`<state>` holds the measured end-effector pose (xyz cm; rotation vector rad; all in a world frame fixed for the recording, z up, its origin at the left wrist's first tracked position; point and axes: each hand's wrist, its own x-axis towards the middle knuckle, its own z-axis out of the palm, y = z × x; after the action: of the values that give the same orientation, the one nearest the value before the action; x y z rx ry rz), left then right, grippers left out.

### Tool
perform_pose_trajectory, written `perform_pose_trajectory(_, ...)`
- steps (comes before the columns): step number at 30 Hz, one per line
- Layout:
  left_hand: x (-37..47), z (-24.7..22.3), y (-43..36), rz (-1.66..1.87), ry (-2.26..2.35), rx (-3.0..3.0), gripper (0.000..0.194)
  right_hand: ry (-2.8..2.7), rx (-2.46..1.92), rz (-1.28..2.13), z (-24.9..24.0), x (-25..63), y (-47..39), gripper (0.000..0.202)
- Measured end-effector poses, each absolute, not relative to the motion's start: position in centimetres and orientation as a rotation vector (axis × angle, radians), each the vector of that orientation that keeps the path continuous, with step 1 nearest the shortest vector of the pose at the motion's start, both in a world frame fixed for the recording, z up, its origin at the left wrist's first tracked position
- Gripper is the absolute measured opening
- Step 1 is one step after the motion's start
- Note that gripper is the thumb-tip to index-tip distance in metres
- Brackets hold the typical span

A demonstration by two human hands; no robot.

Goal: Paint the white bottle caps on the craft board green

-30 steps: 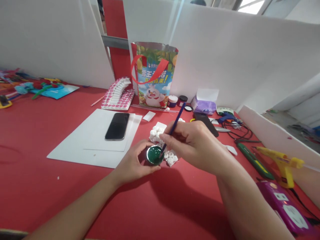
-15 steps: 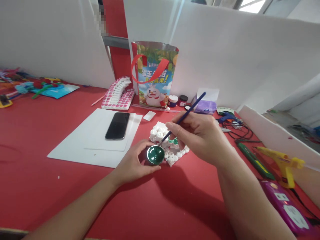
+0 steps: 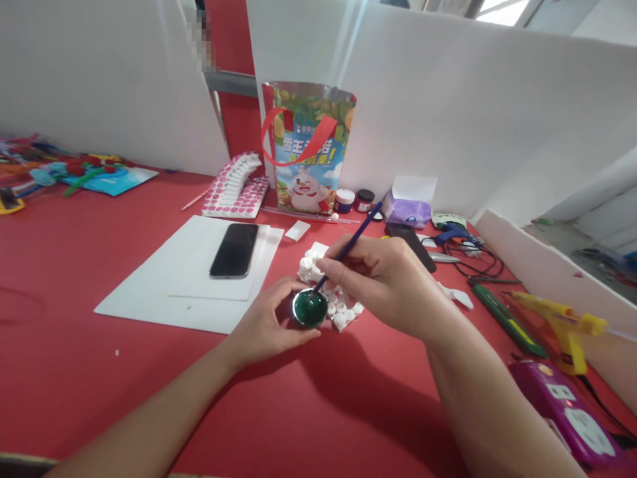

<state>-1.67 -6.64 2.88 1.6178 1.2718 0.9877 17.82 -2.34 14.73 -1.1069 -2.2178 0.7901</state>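
Note:
My left hand (image 3: pixel 271 322) is closed around a small open jar of green paint (image 3: pixel 309 311), fingers on its far side and thumb on the near side. In my right hand (image 3: pixel 375 272) is a paintbrush (image 3: pixel 355 236) with a dark blue handle, pinched between thumb and fingers. Its tip dips into the jar's mouth, at the green paint. Behind the jar lies a piece covered with white rosettes (image 3: pixel 341 312), partly hidden by my right hand and the jar.
Left are white sheets (image 3: pixel 149 292) with a phone (image 3: pixel 233 250). A printed bag (image 3: pixel 313 153), paint jars (image 3: pixel 365 200) and a pink-dotted model (image 3: pixel 239 189) stand at the back. Right are a green cutter (image 3: pixel 507 318), a yellow glue gun (image 3: pixel 562 322) and a purple power strip (image 3: pixel 570 411).
My right hand has moved left and slightly down, bringing the brush tip from above the jar's far rim into the jar. My left hand and the jar have stayed in place.

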Motion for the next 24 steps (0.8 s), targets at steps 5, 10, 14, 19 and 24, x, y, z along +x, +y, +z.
perform_pose_trajectory(5, -1.7, 2.9, -6.6, 0.976, 1.264, 1.626, 0.048, -2.249, -1.12, 0.753, 14.9, 17.6, -2.4, 0.031)
perform_pose_trajectory(10, -1.7, 2.8, -6.5, 1.003, 1.241, 1.64, 0.047, -2.173, -1.125, 0.801, 14.7, 17.8, -2.3, 0.026)
perform_pose_trajectory(14, -1.6, 3.0, -6.6, 1.013, 1.256, 1.636, 0.046, -2.091, -1.129, 0.814, 14.8, 18.1, -1.9, 0.028)
perform_pose_trajectory(19, -1.6, 3.1, -6.6, 1.026, 1.245, 1.625, 0.047, -1.998, -1.09, 0.89, 14.9, 18.4, -1.7, 0.03)
perform_pose_trajectory(24, -1.6, 3.1, -6.5, 1.013, 1.227, 1.597, 0.047, -2.016, -1.147, 0.862, 14.4, 18.8, -1.6, 0.03)
